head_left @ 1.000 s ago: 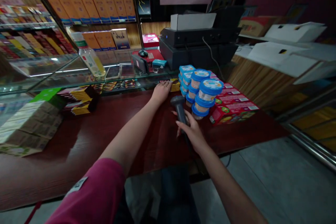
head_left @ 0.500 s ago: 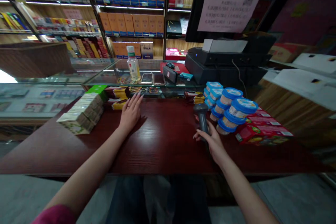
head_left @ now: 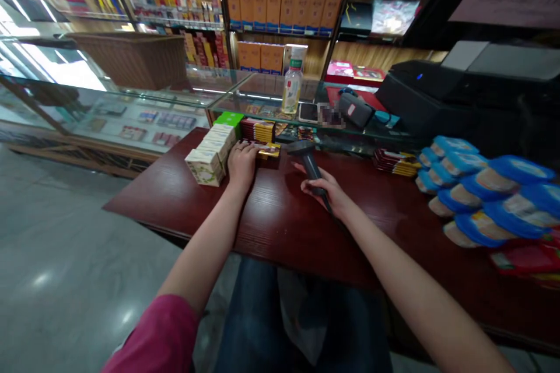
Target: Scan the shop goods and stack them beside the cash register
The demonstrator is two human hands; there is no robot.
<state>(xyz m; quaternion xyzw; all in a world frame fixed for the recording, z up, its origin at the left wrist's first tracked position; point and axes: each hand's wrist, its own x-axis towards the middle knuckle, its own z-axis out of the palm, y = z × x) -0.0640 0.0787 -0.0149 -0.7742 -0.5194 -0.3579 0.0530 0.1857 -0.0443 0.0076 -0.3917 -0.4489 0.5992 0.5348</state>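
My right hand (head_left: 329,189) is wrapped round the handle of a dark barcode scanner (head_left: 310,164), held above the dark red counter with its head toward the left. My left hand (head_left: 242,164) has its fingers curled at the left end of a flat yellow packet (head_left: 269,150) in the front stack; the fingertips are partly hidden. Behind it stands a taller stack of yellow and dark red packets (head_left: 259,130). Just left of that hand is a row of pale small cartons (head_left: 205,166) with a green pack (head_left: 229,120) at its far end.
Blue-lidded tubs (head_left: 475,224) are stacked on the right beside red boxes (head_left: 525,256). More flat packets (head_left: 396,162) lie near the glass case. On the glass stand a bottle (head_left: 291,90) and a phone (head_left: 308,112). A wicker basket (head_left: 131,61) sits back left.
The view has turned to the left. My left hand has gone from lying open on the counter to the front packet stack. My right hand has brought the scanner left, nearer those packets.
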